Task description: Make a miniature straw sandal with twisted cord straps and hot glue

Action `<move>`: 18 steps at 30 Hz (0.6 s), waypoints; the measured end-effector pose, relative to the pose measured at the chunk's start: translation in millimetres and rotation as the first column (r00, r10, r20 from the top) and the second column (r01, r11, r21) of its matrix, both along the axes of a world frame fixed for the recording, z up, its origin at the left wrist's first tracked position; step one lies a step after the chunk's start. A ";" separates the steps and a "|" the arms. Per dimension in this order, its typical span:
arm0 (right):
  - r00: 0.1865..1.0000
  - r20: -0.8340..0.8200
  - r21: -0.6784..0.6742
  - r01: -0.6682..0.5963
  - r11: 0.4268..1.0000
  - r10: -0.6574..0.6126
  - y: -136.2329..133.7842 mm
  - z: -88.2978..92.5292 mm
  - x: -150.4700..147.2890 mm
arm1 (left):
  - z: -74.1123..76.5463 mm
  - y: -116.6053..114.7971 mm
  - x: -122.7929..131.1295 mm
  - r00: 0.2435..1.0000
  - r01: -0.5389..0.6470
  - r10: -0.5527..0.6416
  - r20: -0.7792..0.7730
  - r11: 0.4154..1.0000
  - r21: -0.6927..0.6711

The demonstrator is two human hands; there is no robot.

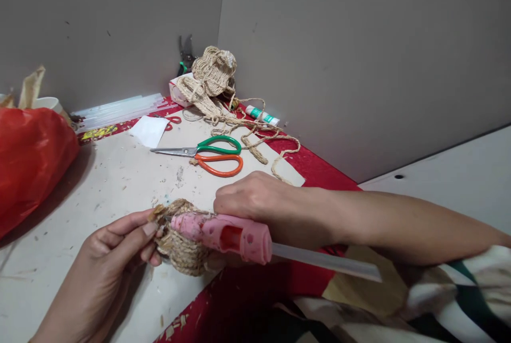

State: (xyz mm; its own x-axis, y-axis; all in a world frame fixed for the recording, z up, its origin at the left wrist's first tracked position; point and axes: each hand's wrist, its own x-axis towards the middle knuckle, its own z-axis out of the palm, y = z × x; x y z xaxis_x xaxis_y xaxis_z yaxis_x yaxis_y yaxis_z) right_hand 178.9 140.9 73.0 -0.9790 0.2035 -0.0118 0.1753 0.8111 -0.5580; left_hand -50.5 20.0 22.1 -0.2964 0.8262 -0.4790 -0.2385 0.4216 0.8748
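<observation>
A pink hot glue gun (239, 234) with a long clear glue stick (327, 260) out of its back is gripped by my right hand (255, 199). Its nozzle points left, at the edge of a small woven piece of braided straw rope (183, 258). With thumb and fingers, my left hand (123, 247) pinches the upper left edge of that woven piece, close to the nozzle. Part of the woven piece is hidden behind the glue gun. Beyond my hands lie scissors (199, 154) with one green and one orange handle, blades pointing left.
A red plastic bag (35, 162) stands at the left. Clear glue sticks (123, 111) lie along the back, near white paper (149, 131). A heap of straw braid (213, 74), pruning shears (186, 55) and a white-green tube (262, 115) sit by the grey wall panels (359, 66).
</observation>
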 end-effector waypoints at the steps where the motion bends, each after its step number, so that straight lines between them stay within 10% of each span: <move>1: 1.000 0.013 0.009 0.003 1.000 -0.003 -0.5 0.2 -0.8 | -0.2 0.3 0.0 1.000 0.004 -0.004 0.005 1.000 0.001; 18: 1.000 -0.009 0.047 0.030 0.998 -0.030 0.1 -2.8 1.7 | -1.6 -2.0 -3.3 0.997 0.054 -0.053 0.051 0.998 -0.024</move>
